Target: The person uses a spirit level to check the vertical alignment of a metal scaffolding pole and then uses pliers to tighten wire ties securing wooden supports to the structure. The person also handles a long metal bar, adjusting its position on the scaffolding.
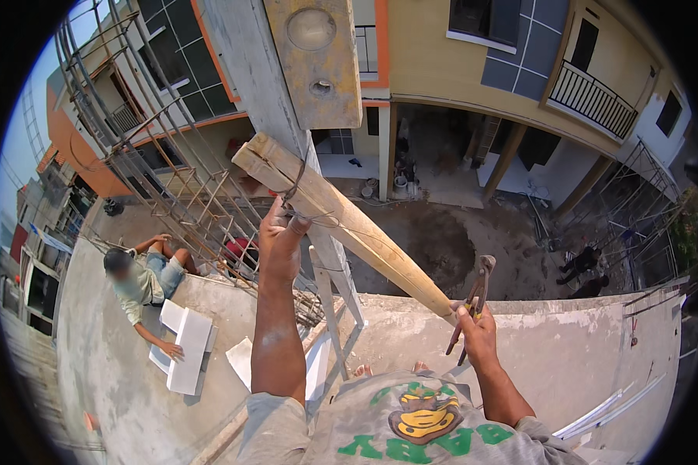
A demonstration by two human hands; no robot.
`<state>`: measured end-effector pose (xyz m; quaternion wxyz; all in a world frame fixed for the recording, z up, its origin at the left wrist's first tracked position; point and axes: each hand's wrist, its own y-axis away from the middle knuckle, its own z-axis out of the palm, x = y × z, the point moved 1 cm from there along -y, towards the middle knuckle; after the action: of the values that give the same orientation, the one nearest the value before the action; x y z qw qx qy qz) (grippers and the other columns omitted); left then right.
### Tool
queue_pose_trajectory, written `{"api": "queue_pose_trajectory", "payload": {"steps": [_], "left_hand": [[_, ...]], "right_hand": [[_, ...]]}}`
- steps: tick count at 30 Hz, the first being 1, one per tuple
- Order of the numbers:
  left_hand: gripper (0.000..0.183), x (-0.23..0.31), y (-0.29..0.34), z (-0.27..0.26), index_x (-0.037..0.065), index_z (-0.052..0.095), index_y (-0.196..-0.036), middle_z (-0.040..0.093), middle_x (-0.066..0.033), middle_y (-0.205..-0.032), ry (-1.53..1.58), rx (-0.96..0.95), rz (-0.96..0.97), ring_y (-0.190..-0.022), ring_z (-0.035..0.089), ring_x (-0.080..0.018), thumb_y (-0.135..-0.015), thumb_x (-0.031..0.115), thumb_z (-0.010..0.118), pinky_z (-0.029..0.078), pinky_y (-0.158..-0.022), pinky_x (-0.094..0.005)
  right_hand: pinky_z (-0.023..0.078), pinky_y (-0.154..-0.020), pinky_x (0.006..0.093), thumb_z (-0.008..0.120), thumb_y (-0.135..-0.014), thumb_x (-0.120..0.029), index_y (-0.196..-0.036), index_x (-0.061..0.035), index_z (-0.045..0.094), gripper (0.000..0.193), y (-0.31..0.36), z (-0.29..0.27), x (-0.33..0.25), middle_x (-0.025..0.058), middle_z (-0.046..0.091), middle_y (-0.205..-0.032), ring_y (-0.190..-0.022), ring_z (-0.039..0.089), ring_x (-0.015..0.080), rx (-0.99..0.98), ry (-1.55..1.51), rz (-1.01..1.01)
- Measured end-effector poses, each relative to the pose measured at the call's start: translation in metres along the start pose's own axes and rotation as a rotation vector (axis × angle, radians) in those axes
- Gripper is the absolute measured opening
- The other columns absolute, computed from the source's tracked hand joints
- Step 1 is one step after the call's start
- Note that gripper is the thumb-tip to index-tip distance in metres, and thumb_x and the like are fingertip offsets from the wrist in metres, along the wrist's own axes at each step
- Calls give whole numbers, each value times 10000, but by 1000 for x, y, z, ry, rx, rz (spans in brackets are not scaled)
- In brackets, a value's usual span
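Observation:
A long wooden batten [380, 240] slants from upper left to lower right in front of me. Thin tie wire [296, 186] loops around its upper end, beside a grey upright post [264, 70]. My left hand [283, 240] is raised just under that end, its fingers closed on the wire and touching the batten. At the batten's lower end, my right hand [479, 333] grips a pair of pincers [477, 298], jaws pointing up. The right fingers also lie against the batten's tip. A yellowish spirit level [314, 93] with round openings stands along the post above.
A person [143, 283] sits at left, one hand on white boards [190, 349]. Bundled rebar cages [163, 155] rise at left. Beyond the concrete ledge [551, 318] is a drop to a dirt yard [442, 240] with people below. White strips [613, 407] lie at right.

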<state>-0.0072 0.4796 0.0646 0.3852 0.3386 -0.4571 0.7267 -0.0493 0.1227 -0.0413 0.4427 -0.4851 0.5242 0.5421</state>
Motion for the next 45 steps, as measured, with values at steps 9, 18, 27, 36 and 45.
{"api": "queue_pose_trajectory", "payload": {"steps": [9,18,27,36,45], "left_hand": [[628,-2,-3,-4,-29,535,-1286,634,-91,-1177,-11,-7,20,-1079,578,-144,-817,297,795,420,-976,-300],[615,15,1,4,-20,537,-1283,628,-79,-1159,-87,-33,-25,-1073,570,-137,-849,345,775,419,-976,-296],[941,45,8,38,-30,357,-1426,459,-166,-1368,-294,48,250,-1293,409,-253,-821,610,688,275,-1107,-408],[765,50,-7,33,-55,386,-1438,513,-189,-1346,-440,112,257,-1231,516,-268,-887,398,663,394,-1059,-409],[888,34,-24,-16,-55,371,-1454,494,-200,-1392,-688,124,276,-1265,487,-301,-873,547,668,378,-1070,-426]], "right_hand": [[450,-465,258,578,-972,-198,-1049,-13,575,201,2,6,-7,27,566,-793,-561,504,89,60,53,-59],[413,-427,235,575,-970,-160,-1015,-39,568,129,-3,20,-10,-13,517,-738,-500,467,57,106,28,-105],[416,-420,243,574,-969,-156,-1027,-28,570,140,19,32,-6,-23,504,-690,-474,466,62,88,24,-63],[433,-572,369,581,-945,-304,-1079,-28,534,310,62,30,17,91,542,-662,-592,529,190,271,182,3],[436,-567,378,585,-939,-297,-1022,-45,524,272,113,13,44,89,546,-657,-588,543,200,425,211,237]]}}
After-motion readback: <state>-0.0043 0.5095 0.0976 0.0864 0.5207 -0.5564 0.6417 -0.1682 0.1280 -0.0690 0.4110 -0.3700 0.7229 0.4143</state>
